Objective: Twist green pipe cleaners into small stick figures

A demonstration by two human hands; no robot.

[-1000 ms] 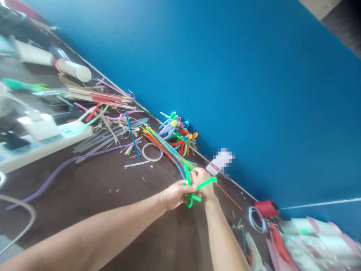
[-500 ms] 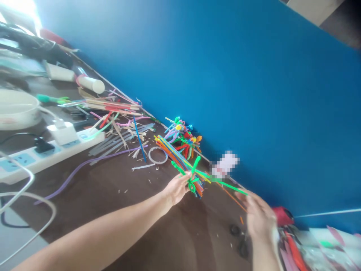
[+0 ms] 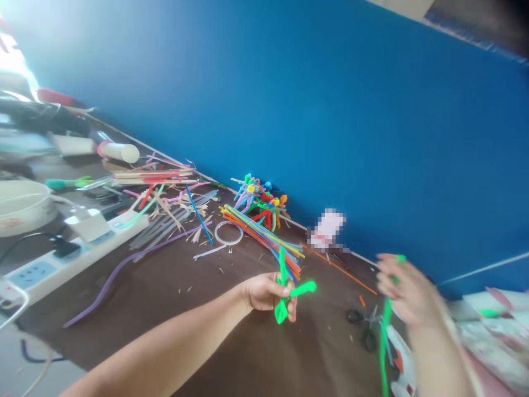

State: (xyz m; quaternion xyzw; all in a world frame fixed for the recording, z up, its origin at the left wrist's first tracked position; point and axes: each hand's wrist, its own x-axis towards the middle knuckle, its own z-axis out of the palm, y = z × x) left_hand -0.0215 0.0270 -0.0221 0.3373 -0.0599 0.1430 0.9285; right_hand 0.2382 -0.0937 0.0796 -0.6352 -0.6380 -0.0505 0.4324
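Observation:
In the lower middle my left hand [image 3: 270,292] pinches a bent green pipe cleaner shape [image 3: 303,288], with two prongs sticking out and a small loop below the fingers. My right hand [image 3: 407,289], blurred by motion, is closed round a long green pipe cleaner [image 3: 385,347] that hangs down past the frame's lower edge. A gap separates the two hands. Just beyond my left hand lies a bundle of coloured pipe cleaners [image 3: 264,237] in orange, yellow and blue. Behind it rests a cluster of twisted pipe cleaner pieces [image 3: 264,201] against the blue wall.
Black-handled scissors [image 3: 366,328] lie left of my right forearm. A white power strip [image 3: 78,251] with plugs sits at left, near a white bowl [image 3: 25,207]. A clear ring [image 3: 228,234], a purple pipe cleaner [image 3: 124,256] and paper scraps are scattered on the dark table [image 3: 165,309].
My right hand has moved right and up; its green strand, earlier stretched out from near my left hand, now hangs down. The green shape in my left hand has turned. The view has shifted.

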